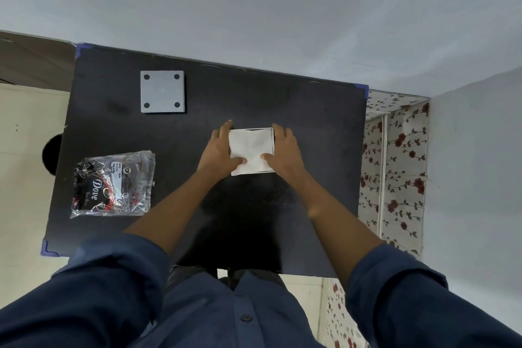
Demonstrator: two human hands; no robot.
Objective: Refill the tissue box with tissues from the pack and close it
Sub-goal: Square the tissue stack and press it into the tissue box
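A square white stack of tissues (251, 147) fills the open top of the tissue box (273, 138), whose thin white rim shows along the far and right sides. My left hand (219, 150) lies against the stack's left side with its thumb on top near the front. On the right side, my right hand (284, 151) mirrors it, thumb pressing the tissues. The clear plastic tissue pack (113, 183), printed "Dove", lies flattened at the table's left. A grey square lid (162, 91) with four dark round feet lies at the back left.
Everything rests on a black table (310, 121) with blue corner guards, pushed against a pale wall. A floral-patterned cabinet (395, 167) stands at the right. A dark round object (52, 154) shows beside the table's left edge.
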